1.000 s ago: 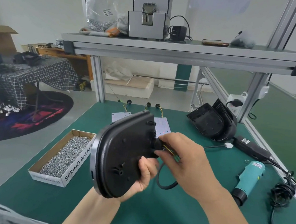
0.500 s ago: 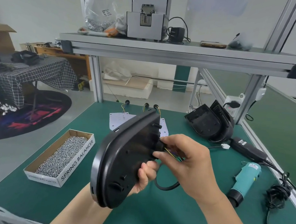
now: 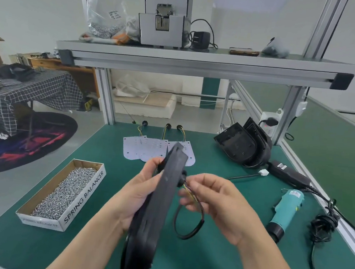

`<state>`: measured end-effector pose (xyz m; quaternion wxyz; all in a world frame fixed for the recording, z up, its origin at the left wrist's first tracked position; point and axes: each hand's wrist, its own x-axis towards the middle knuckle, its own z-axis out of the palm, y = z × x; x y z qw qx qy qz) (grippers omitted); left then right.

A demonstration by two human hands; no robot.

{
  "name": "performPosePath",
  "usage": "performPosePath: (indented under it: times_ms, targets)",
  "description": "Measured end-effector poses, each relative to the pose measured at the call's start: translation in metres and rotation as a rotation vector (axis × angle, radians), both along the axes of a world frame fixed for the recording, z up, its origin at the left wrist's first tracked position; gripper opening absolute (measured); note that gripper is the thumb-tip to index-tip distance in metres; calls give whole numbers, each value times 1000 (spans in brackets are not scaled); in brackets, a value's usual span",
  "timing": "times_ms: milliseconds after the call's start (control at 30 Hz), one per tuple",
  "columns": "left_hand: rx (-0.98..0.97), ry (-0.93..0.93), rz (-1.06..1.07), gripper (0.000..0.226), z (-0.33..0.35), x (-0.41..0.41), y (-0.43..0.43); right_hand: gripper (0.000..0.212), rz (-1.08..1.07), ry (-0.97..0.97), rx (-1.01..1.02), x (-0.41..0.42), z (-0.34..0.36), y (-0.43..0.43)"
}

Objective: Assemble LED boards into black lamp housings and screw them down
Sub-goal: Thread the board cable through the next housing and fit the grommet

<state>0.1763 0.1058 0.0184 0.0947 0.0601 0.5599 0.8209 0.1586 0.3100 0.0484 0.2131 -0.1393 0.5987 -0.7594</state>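
I hold a black lamp housing (image 3: pixel 153 214) edge-on above the green table, gripped from its left side by my left hand (image 3: pixel 138 193). My right hand (image 3: pixel 213 200) pinches the yellow-green wires (image 3: pixel 188 191) that come out of the housing's back near a black grommet. A black cable (image 3: pixel 186 230) loops down below my right hand. Three white LED boards (image 3: pixel 146 151) with wired leads lie flat on the table behind the housing. More black housings (image 3: pixel 245 145) are stacked at the back right.
A cardboard box of screws (image 3: pixel 62 192) sits at the left. A teal electric screwdriver (image 3: pixel 286 212) lies at the right, with a black power adapter (image 3: pixel 287 173) and coiled cord (image 3: pixel 323 226). An aluminium shelf (image 3: pixel 201 60) spans overhead with a screw feeder (image 3: pixel 165 18).
My left hand has turned the housing from showing its broad back face to standing edge-on. My right hand stays at the wires by the grommet.
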Motion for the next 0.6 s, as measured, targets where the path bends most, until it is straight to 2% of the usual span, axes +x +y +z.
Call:
performPosePath:
  times_ms: [67, 167, 333, 400, 500, 600]
  targets:
    - [85, 99, -54, 19, -4, -2, -2, 37, -1, -23, -100, 4, -3, -6]
    - [5, 156, -76, 40, 2, 3, -9, 24, -21, -22, -199, 10, -5, -10]
    - [-188, 269, -52, 38, 18, 9, -14, 31, -14, 18, -209, 15, -4, -8]
    - [-200, 293, -127, 45, 20, 11, -13, 33, -14, 32, -217, 15, -3, -6]
    - [-183, 315, -241, 41, 28, 16, -8, 36, 13, 79, -192, 14, 0, -3]
    - [-231, 307, -222, 46, 36, 19, -6, 36, 62, 166, -164, 14, 5, 4]
